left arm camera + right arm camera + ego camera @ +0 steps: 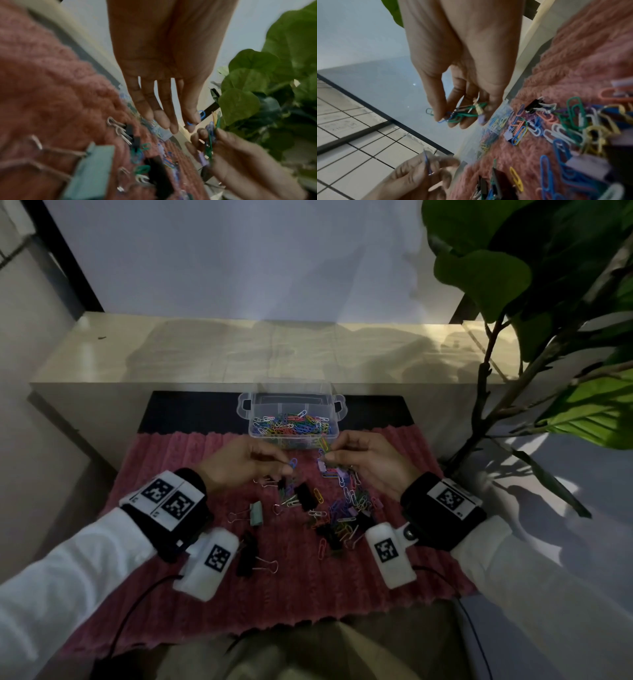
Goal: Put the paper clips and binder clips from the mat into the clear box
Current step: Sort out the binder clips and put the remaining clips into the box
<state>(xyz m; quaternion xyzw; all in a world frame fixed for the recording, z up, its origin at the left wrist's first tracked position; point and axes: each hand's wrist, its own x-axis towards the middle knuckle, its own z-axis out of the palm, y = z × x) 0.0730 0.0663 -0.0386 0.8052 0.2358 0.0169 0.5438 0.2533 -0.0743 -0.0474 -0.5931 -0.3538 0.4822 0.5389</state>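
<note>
Above pink ribbed mat point(164, 474), mid-transfer: left hand point(239, 463) pinching blue paper clip point(293, 463), right hand point(366, 460) gripping coloured clip bunch point(462, 112), release over clear plastic box point(291, 436) next.

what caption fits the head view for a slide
Left hand pinches a blue paper clip, right hand a bunch of clips, beside the clear box.

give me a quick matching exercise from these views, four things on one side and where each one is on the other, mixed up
Things:
1. blue paper clip
2. bunch of mixed paper clips
3. clear box
4. teal binder clip

Places:
A. at the mat's far edge, paper clips inside
B. pinched in the left hand
C. lying on the pink mat near the left wrist
D. held in the right hand

Pairs: 1-B, 2-D, 3-A, 4-C
</note>
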